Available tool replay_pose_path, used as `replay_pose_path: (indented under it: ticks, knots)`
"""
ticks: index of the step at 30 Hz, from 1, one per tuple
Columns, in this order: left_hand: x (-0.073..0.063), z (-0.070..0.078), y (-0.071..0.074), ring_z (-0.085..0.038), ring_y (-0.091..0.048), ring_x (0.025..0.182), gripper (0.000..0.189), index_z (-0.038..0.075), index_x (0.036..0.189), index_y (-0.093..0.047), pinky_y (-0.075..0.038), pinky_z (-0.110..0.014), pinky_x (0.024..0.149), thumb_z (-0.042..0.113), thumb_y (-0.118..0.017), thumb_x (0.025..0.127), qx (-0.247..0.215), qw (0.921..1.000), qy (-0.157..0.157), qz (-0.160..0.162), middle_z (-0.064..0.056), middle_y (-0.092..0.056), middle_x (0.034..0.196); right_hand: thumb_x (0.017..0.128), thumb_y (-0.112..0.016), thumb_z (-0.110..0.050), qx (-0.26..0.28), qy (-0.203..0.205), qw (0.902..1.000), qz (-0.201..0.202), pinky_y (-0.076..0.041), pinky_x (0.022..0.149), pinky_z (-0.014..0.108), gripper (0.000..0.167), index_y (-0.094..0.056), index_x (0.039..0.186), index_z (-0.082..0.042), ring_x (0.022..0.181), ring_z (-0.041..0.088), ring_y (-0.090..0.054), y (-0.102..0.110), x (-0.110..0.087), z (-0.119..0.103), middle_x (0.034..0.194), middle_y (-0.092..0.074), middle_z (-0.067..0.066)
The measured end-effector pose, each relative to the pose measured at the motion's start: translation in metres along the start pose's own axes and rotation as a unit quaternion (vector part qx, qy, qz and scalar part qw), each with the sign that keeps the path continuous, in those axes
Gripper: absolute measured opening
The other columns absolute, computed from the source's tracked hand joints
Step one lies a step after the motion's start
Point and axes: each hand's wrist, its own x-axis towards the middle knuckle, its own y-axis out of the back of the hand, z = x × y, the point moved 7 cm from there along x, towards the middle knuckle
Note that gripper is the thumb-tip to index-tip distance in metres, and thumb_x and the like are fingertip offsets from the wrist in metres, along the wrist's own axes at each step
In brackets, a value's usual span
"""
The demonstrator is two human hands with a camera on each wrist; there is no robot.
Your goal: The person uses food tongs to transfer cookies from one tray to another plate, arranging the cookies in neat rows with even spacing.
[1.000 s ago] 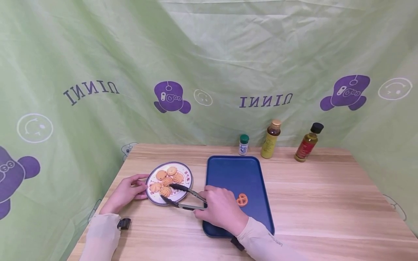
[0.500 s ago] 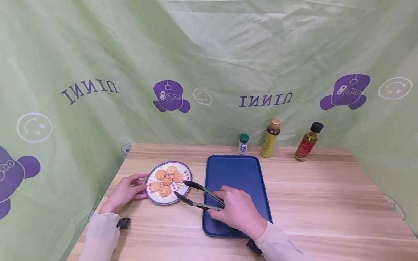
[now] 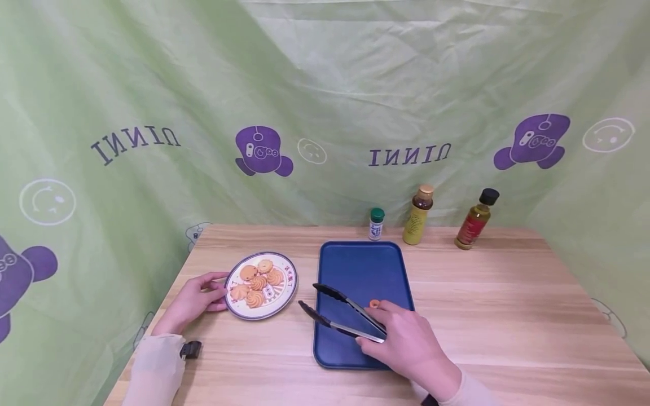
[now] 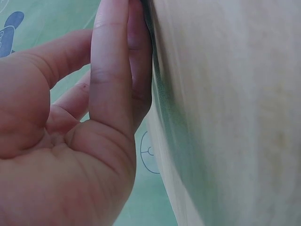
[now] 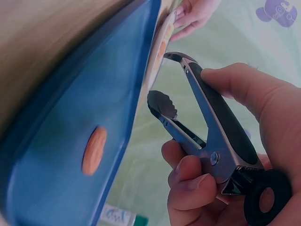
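My right hand (image 3: 411, 344) grips black-handled metal tongs (image 3: 346, 329) over the blue tray (image 3: 355, 265). The tongs' arms are spread with nothing between their tips, which point left past the tray's edge. Partly hidden behind the hand, an orange-brown pretzel (image 3: 374, 303) lies on the tray; the right wrist view shows this pretzel (image 5: 94, 150) from the side. On the left, a round patterned plate (image 3: 281, 299) holds several cookies (image 3: 258, 283) in a cluster. The fingers of my left hand (image 3: 193, 299) touch the plate's left rim, fairly straight in the left wrist view.
Behind the tray stand a small green-capped shaker (image 3: 376, 224), a yellow-labelled bottle (image 3: 418, 215) and a red-labelled bottle (image 3: 476, 221). A green printed curtain (image 3: 325, 84) hangs behind the wooden table (image 3: 508, 310).
The right hand has drawn the tongs rightward, away from the cookies and over the tray, partly covering the pretzel. The left hand and the cookies on the plate have stayed in place.
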Motion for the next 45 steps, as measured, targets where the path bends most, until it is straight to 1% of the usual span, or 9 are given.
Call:
replay_pose_path:
  ticks: [4,6,8,10,15,17,27,36,45]
  knots:
    - [0.000,-0.001,0.000,-0.016,-0.077,0.089,0.057,-0.006,0.164,-0.047,-0.075,-0.031,0.082,-0.003,-0.064,0.110,-0.001,1.0000,0.001,-0.001,-0.024,-0.064,0.125,0.080,-0.098,-0.050,-0.002,-0.049,0.9983,-0.031,-0.044,0.056,0.024,0.056,-0.086,0.126,-0.021,0.072,0.009,-0.055,0.003,-0.007,0.020,0.095,-0.069,-0.007]
    - [0.001,-0.002,0.000,-0.016,-0.077,0.089,0.057,-0.005,0.165,-0.047,-0.075,-0.030,0.082,-0.002,-0.065,0.110,0.001,1.0000,0.003,0.000,-0.023,-0.064,0.125,0.081,-0.098,-0.050,-0.006,-0.063,0.9973,-0.036,-0.046,0.058,0.025,0.056,-0.086,0.127,-0.019,0.074,0.010,-0.057,0.006,-0.011,0.029,0.098,-0.070,-0.005]
    - [0.002,-0.002,0.000,-0.016,-0.077,0.089,0.057,-0.005,0.165,-0.048,-0.075,-0.030,0.081,-0.002,-0.065,0.111,0.003,1.0000,0.005,0.002,-0.023,-0.063,0.125,0.081,-0.098,-0.050,-0.011,-0.073,0.9967,-0.033,-0.055,0.064,0.029,0.058,-0.086,0.127,-0.018,0.082,0.012,-0.065,0.009,-0.015,0.039,0.108,-0.077,0.000]
    - [0.002,-0.002,0.001,-0.016,-0.077,0.089,0.056,-0.005,0.165,-0.048,-0.075,-0.029,0.081,-0.001,-0.064,0.111,0.007,1.0000,0.004,0.004,-0.023,-0.063,0.126,0.081,-0.098,-0.050,-0.015,-0.083,0.9960,-0.028,-0.057,0.066,0.030,0.059,-0.085,0.127,-0.017,0.085,0.014,-0.067,0.012,-0.019,0.047,0.112,-0.079,0.003]
    - [0.001,-0.002,0.002,-0.016,-0.077,0.090,0.056,-0.005,0.164,-0.048,-0.074,-0.029,0.081,-0.001,-0.064,0.111,0.009,0.9999,0.002,0.007,-0.024,-0.063,0.126,0.081,-0.096,-0.050,-0.019,-0.117,0.9923,-0.034,-0.037,0.058,0.022,0.061,-0.085,0.130,-0.016,0.076,0.012,-0.055,0.015,-0.034,0.065,0.101,-0.072,-0.002]
    - [0.001,-0.003,0.003,-0.016,-0.077,0.089,0.056,-0.005,0.165,-0.047,-0.075,-0.030,0.081,-0.002,-0.064,0.111,0.004,1.0000,0.005,0.007,-0.023,-0.063,0.126,0.082,-0.096,-0.050,-0.020,-0.126,0.9911,-0.038,-0.034,0.058,0.021,0.060,-0.084,0.129,-0.015,0.076,0.011,-0.053,0.016,-0.039,0.071,0.099,-0.070,-0.003]
    - [0.001,-0.005,0.002,-0.015,-0.077,0.088,0.057,-0.003,0.164,-0.049,-0.074,-0.029,0.080,0.000,-0.066,0.110,0.008,0.9999,0.013,0.008,-0.022,-0.064,0.125,0.080,-0.095,-0.056,-0.026,-0.155,0.9863,-0.050,-0.031,0.061,0.024,0.067,-0.084,0.130,-0.012,0.075,0.013,-0.049,0.016,-0.057,0.095,0.093,-0.061,-0.005]
    - [0.002,-0.004,0.001,-0.015,-0.077,0.089,0.057,-0.005,0.165,-0.047,-0.075,-0.031,0.082,-0.002,-0.064,0.111,-0.003,1.0000,0.003,0.003,-0.023,-0.063,0.126,0.079,-0.095,-0.058,-0.016,-0.178,0.9799,-0.088,-0.036,0.062,0.027,0.074,-0.082,0.132,-0.008,0.078,0.014,-0.054,0.012,-0.060,0.107,0.096,-0.067,-0.004]
    - [0.002,-0.004,0.001,-0.015,-0.077,0.088,0.057,-0.006,0.165,-0.046,-0.075,-0.031,0.082,-0.003,-0.063,0.111,-0.014,0.9999,0.006,0.001,-0.022,-0.062,0.124,0.081,-0.095,-0.057,-0.017,-0.178,0.9795,-0.092,-0.032,0.061,0.028,0.072,-0.082,0.132,-0.007,0.077,0.014,-0.053,0.011,-0.058,0.109,0.096,-0.066,-0.003]
